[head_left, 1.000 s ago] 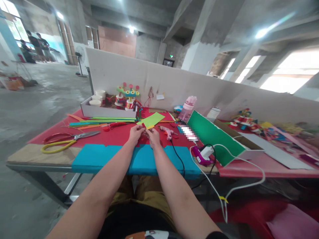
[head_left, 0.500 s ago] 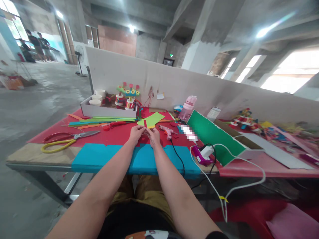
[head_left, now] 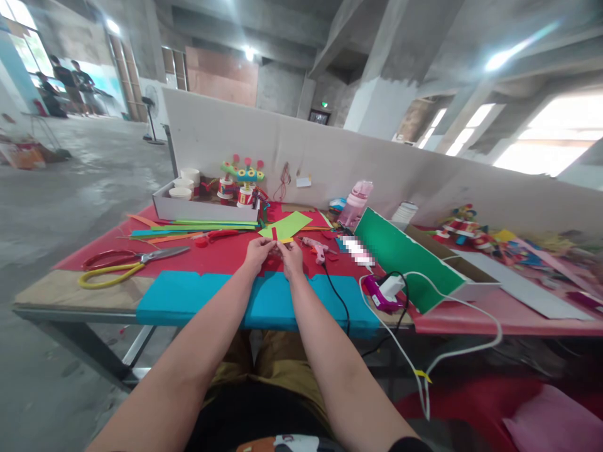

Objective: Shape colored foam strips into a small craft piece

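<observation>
My left hand (head_left: 257,253) is closed in a pinch, with a small red paper strip (head_left: 274,233) standing up at its fingertips. Close beside it, my right hand (head_left: 292,256) pinches a small yellow paper piece (head_left: 286,240). The fingertips of both hands nearly meet, and they hide the lower ends of these pieces. Just beyond lies a sheet of light green paper (head_left: 294,223). A pink glue gun (head_left: 320,251) rests to the right of my right hand. Blue paper (head_left: 174,298) covers the table's front edge beneath my forearms.
Large scissors (head_left: 136,260) with red and yellow handles lie at left, below several coloured paper strips (head_left: 188,227). A white box (head_left: 202,210) holds cups and paper figures. At right are a purple power strip (head_left: 384,295), cables, a green board (head_left: 405,263) and a pink bottle (head_left: 357,201).
Almost nothing differs. Both hands stay in the same place with only a slight shift of the fingers around the small paper pieces.
</observation>
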Available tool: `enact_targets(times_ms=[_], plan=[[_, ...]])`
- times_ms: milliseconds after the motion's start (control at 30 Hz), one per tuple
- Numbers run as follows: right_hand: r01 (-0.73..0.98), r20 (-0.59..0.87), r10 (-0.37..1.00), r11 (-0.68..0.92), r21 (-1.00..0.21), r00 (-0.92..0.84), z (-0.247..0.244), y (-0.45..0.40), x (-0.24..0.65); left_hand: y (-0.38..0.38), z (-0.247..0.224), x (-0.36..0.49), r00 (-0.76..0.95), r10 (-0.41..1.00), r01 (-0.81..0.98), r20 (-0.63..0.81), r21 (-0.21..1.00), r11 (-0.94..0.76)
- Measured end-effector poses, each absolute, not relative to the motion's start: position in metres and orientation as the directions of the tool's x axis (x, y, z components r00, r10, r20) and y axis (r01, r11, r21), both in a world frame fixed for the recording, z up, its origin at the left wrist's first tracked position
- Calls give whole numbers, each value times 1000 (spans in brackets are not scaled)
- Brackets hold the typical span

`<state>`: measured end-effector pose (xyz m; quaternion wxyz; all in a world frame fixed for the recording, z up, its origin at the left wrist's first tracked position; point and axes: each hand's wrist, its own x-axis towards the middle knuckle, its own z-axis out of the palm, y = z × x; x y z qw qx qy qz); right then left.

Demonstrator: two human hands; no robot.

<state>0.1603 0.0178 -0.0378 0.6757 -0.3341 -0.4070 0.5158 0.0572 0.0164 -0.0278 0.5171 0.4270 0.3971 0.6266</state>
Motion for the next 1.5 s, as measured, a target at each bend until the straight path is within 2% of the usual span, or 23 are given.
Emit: enact_targets(times_ms=[367,567,967,1200,1500], plan=[[-423,201,972,234,-876,120,-34,14,161,14,-26,58,-118,983,-243,140,956,-165],[-260,270,933,329,-908,238,-35,16,162,14,-25,58,-162,972,-136,173,971,-196],[-40,315,885,348,-937,342,-37,17,166,16,-27,58,-218,956,-33,196,978,-208],[-72,296,858,356,-932,419,-33,17,168,16,-27,56,-241,949,-27,205,976,-218],[-152,220,824,344,-927,523,-33,17,173,14,-26,56,-246,955,-106,168,974,-199]])
